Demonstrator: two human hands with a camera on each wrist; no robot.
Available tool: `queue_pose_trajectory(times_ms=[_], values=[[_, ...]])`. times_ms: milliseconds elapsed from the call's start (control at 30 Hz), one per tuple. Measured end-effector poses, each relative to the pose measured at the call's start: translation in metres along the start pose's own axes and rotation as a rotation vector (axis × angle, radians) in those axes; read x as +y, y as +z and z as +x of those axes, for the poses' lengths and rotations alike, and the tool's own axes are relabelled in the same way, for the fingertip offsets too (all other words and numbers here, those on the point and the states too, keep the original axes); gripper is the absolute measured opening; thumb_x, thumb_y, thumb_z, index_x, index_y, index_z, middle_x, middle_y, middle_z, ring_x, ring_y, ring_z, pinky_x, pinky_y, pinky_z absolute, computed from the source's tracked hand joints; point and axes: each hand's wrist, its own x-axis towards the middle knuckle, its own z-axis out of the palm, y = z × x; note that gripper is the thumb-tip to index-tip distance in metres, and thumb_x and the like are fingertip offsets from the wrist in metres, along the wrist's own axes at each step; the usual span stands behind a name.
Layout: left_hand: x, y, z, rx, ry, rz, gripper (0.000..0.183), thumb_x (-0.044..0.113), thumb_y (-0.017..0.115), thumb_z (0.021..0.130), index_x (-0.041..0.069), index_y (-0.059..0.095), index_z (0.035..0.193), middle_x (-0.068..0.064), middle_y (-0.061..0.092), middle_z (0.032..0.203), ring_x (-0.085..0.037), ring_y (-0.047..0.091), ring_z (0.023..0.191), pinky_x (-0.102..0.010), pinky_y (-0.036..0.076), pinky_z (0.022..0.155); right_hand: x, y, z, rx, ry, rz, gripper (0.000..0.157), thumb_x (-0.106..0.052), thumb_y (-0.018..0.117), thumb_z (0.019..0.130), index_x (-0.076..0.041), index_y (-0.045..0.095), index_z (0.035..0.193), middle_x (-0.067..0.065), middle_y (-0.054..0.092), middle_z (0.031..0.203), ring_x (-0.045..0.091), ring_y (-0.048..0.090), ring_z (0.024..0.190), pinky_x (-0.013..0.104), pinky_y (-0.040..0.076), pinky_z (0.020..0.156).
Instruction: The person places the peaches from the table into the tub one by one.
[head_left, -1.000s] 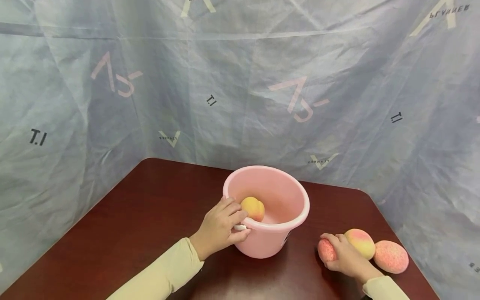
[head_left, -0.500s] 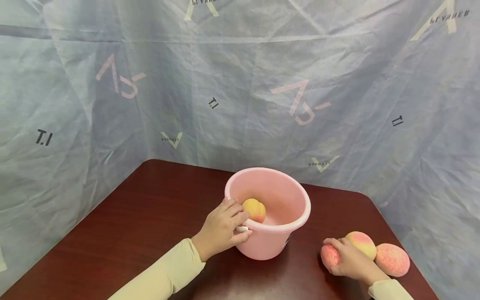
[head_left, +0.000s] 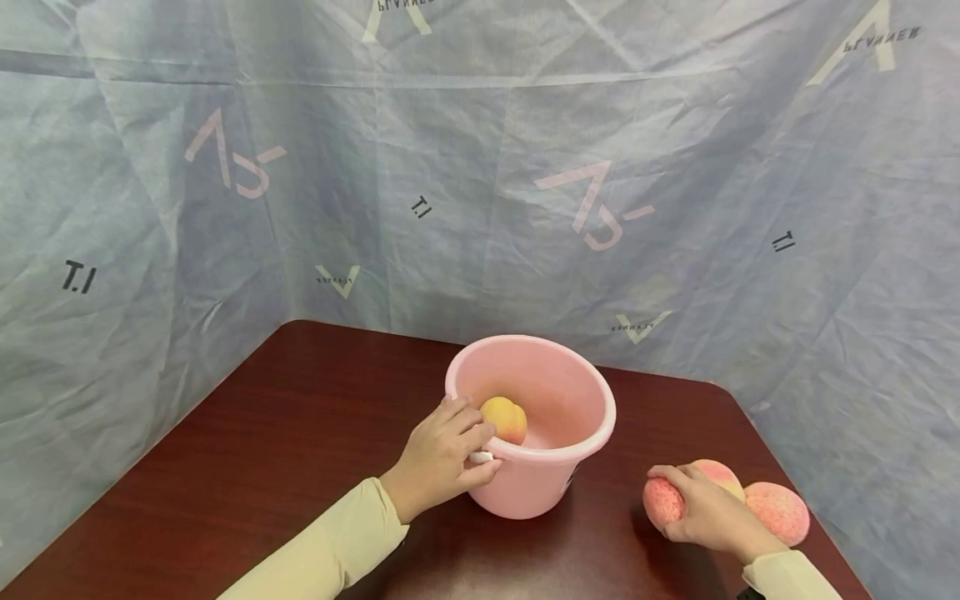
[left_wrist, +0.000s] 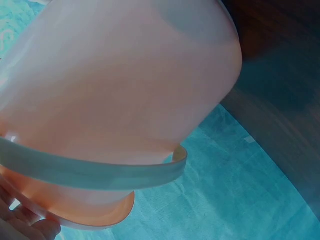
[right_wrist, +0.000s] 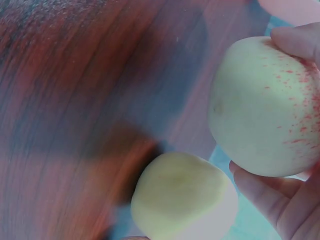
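Observation:
My left hand (head_left: pixel 442 458) grips the near left rim of a pink bucket (head_left: pixel 517 487), fingers over the edge and thumb outside. One yellow-orange peach (head_left: pixel 504 419) lies inside the bucket. In the left wrist view the bucket's wall (left_wrist: pixel 125 90) fills the frame, with its pale strap handle (left_wrist: pixel 100 172) across it. To the right of the bucket, my right hand (head_left: pixel 712 512) holds a red-speckled peach (head_left: pixel 663 502), whose pale side shows in the right wrist view. Whether that peach touches the table I cannot tell. Behind this hand lies a yellow-pink peach (head_left: pixel 723 477), partly covered.
Another speckled pink peach (head_left: pixel 778 512) sits farther right, near the right edge of the dark red-brown table (head_left: pixel 300 433). A grey printed cloth (head_left: pixel 465 167) hangs around the back and sides of the table.
My right hand has shifted slightly to the right with the speckled peach and now covers more of the yellow-pink one. The left hand and bucket keep their places.

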Motion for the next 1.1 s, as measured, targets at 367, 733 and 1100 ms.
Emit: queue_pose_trajectory(times_ms=[367,733,1100], values=[[0.002,-0.002,0.002,-0.012,-0.009,0.002,0.026,0.034,0.068,0.074,0.012,0.063,0.086,-0.001,0.059,0.086,-0.021,0.054,0.091,-0.04,0.047,0.085,-0.006,-0.007,0.0,0.044,-0.009,-0.017,0.063,-0.023,0.082,0.057,-0.013,0.062,0.116,0.013,0.058,0.108,0.027,0.06,0.092,0.04,0.049,0.065],[0.004,-0.003,0.001,-0.022,-0.017,-0.001,0.024,0.033,0.068,0.074,0.012,0.064,0.086,-0.001,0.06,0.087,-0.022,0.056,0.093,-0.041,0.047,0.087,-0.007,-0.013,-0.002,0.169,-0.091,-0.028,0.064,-0.018,0.079,0.053,-0.015,0.061,0.114,0.004,0.059,0.104,0.02,0.058,0.088,0.034,0.047,0.063],[0.001,-0.002,0.001,-0.018,-0.006,0.009,0.025,0.035,0.068,0.075,0.013,0.063,0.086,-0.001,0.06,0.087,-0.024,0.056,0.094,-0.042,0.048,0.088,-0.013,-0.023,0.001,0.219,-0.131,-0.014,0.064,-0.018,0.081,0.054,-0.017,0.061,0.115,0.002,0.057,0.107,0.014,0.058,0.081,0.03,0.047,0.061]])
